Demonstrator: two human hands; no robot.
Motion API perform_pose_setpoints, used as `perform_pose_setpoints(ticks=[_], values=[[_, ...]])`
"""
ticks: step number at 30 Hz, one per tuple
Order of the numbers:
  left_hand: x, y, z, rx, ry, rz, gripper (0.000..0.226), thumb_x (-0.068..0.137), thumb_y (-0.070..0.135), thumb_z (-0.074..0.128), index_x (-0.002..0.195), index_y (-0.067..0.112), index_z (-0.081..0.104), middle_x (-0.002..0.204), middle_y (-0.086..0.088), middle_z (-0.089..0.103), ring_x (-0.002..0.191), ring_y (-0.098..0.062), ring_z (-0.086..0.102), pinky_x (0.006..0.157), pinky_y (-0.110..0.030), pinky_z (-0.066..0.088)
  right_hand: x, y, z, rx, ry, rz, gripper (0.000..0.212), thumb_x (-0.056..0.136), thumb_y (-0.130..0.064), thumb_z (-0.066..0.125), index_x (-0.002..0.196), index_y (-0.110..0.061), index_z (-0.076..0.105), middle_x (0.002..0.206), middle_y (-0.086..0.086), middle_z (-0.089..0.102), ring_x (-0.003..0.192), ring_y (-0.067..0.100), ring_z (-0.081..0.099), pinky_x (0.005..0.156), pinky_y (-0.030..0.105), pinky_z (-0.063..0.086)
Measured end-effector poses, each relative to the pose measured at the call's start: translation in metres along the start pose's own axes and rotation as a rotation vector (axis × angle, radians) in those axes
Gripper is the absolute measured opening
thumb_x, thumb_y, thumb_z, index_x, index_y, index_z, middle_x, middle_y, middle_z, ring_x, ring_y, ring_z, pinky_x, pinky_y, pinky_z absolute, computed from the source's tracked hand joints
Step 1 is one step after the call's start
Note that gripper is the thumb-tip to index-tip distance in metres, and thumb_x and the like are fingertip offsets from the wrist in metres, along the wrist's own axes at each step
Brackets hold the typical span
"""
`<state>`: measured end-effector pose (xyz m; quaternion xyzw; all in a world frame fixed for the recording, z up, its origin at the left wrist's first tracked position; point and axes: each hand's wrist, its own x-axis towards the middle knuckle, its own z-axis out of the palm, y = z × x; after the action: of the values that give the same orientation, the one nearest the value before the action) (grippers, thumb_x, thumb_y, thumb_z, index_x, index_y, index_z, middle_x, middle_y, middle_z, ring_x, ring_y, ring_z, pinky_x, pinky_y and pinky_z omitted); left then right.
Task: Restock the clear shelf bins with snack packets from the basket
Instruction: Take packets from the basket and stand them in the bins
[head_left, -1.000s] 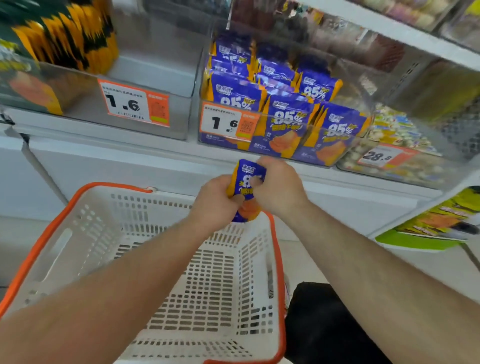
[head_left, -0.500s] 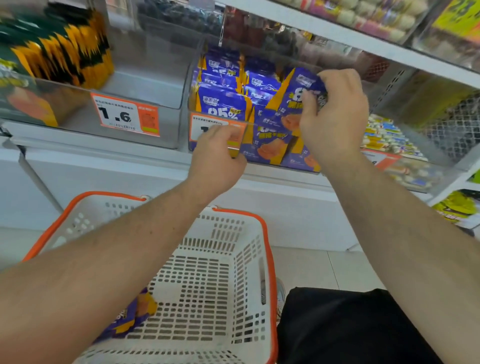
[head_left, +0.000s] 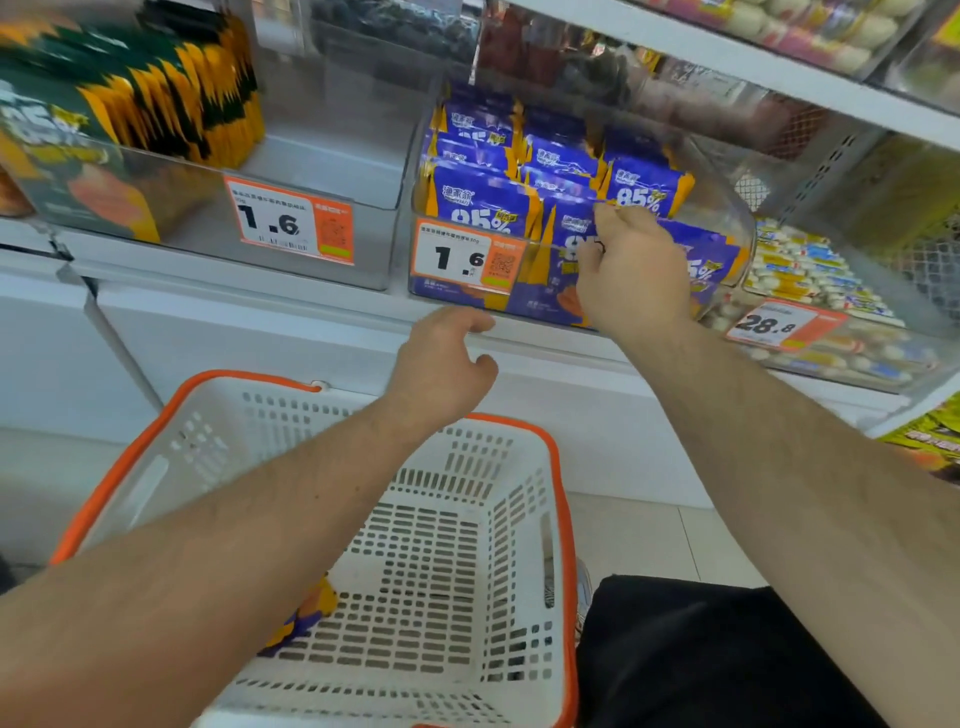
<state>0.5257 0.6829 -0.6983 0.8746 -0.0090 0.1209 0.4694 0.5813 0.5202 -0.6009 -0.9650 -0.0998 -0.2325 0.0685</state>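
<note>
A clear bin (head_left: 730, 228) on the shelf holds rows of purple snack packets (head_left: 483, 200) marked 85%, with a 1.6 price tag (head_left: 457, 257) on its front. My right hand (head_left: 631, 270) reaches over the bin's front wall, fingers closed on the top of a purple packet (head_left: 571, 234) standing in the front row. My left hand (head_left: 441, 364) hovers below the shelf edge, fingers loosely apart and holding nothing. Beneath it sits the white basket with an orange rim (head_left: 565, 519). One purple and orange packet (head_left: 311, 608) lies in the basket, mostly hidden by my left forearm.
A bin of green and yellow packets (head_left: 156, 98) stands to the left with its own 1.6 tag (head_left: 291, 221). A bin of small wrapped sweets (head_left: 810, 280) tagged 28.8 is on the right. Another shelf (head_left: 727, 57) hangs close above. A black garment (head_left: 701, 649) is at lower right.
My right hand carried the purple packet from above the basket up into the bin and lowered it into the front row. My left hand let go and dropped below the shelf edge.
</note>
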Motion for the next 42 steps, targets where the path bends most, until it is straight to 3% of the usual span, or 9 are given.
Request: perform_pose_setpoints(ticks=[5,9,19,24,29,31,36,39,42], values=[[-0.023,-0.039,0.001,-0.052,-0.141,-0.166,0.039,0.089,0.012,0.062,0.127,0.019,0.059,0.126,0.005,0.058,0.114,-0.011,0.054,0.088,-0.016,0.040,-0.020,-0.013,0.016,-0.047,0.125,0.058,0.078,0.088,-0.032,0.061,0.151,-0.006,0.024,0.153,0.021,0.025,0.129,0.040,0.041,0.100,0.048,0.041],[-0.043,-0.086,-0.008,-0.025,-0.195,-0.350,0.036,0.090,0.014,0.059,0.125,0.023,0.057,0.122,0.006,0.058,0.101,-0.015,0.060,0.080,-0.026,0.048,-0.056,-0.048,0.060,0.125,0.228,-0.212,0.066,0.072,-0.019,0.064,0.134,0.001,0.049,0.136,0.025,0.046,0.113,0.038,0.048,0.088,0.041,0.041],[-0.094,-0.212,-0.048,0.041,-0.187,-0.819,0.032,0.092,0.018,0.058,0.124,0.020,0.055,0.116,0.001,0.059,0.093,-0.018,0.058,0.081,-0.034,0.050,-0.173,-0.156,0.239,0.436,-1.214,0.244,0.027,0.094,-0.023,0.055,0.119,-0.014,0.061,0.110,0.007,0.062,0.088,0.021,0.059,0.074,0.029,0.045],[-0.116,-0.263,-0.051,-0.053,-0.166,-1.120,0.043,0.094,0.013,0.055,0.136,0.014,0.048,0.123,-0.007,0.056,0.095,-0.021,0.055,0.083,-0.034,0.049,-0.228,-0.189,0.282,0.512,-1.486,0.559,0.018,0.093,-0.018,0.054,0.079,-0.006,0.054,0.066,0.006,0.050,0.056,0.017,0.042,0.054,0.029,0.033],[-0.129,-0.285,-0.051,-0.040,-0.205,-1.362,0.006,0.094,0.007,0.050,0.093,0.013,0.052,0.077,-0.005,0.050,0.067,-0.019,0.054,0.060,-0.029,0.046,-0.271,-0.210,0.317,0.697,-1.492,0.629,0.021,0.087,-0.029,0.061,0.101,-0.017,0.071,0.097,0.006,0.073,0.092,0.029,0.067,0.085,0.043,0.055],[-0.135,-0.290,-0.047,-0.084,-0.256,-1.425,0.041,0.088,0.004,0.049,0.126,-0.010,0.040,0.075,-0.006,0.047,0.067,-0.023,0.052,0.059,-0.031,0.041,-0.269,-0.218,0.314,0.708,-1.476,0.606,0.021,0.093,-0.026,0.058,0.103,-0.011,0.069,0.091,0.008,0.068,0.084,0.027,0.061,0.072,0.036,0.048],[-0.132,-0.273,-0.018,-0.181,-0.426,-1.432,0.061,0.090,0.002,0.047,0.146,0.018,0.029,0.090,-0.008,0.055,0.081,-0.024,0.057,0.066,-0.035,0.049,-0.255,-0.202,0.307,0.561,-1.262,0.667,0.013,0.090,-0.022,0.059,0.080,-0.018,0.066,0.073,0.000,0.063,0.059,0.015,0.052,0.046,0.025,0.035],[-0.123,-0.253,-0.005,-0.110,-0.478,-1.396,0.009,0.091,0.004,0.050,0.096,0.012,0.047,0.079,-0.006,0.054,0.070,-0.018,0.052,0.069,-0.034,0.050,-0.237,-0.172,0.297,0.485,-1.186,0.634,0.016,0.090,-0.017,0.053,0.077,-0.021,0.060,0.076,-0.001,0.062,0.062,0.016,0.055,0.045,0.023,0.033],[-0.114,-0.251,0.011,-0.031,-0.508,-1.226,0.055,0.069,0.023,0.069,0.117,0.008,0.046,0.104,-0.007,0.062,0.090,-0.022,0.062,0.075,-0.035,0.055,-0.212,-0.141,0.277,0.435,-1.117,0.548,0.015,0.088,-0.012,0.051,0.078,-0.020,0.058,0.076,-0.003,0.060,0.065,0.014,0.054,0.048,0.026,0.036]])
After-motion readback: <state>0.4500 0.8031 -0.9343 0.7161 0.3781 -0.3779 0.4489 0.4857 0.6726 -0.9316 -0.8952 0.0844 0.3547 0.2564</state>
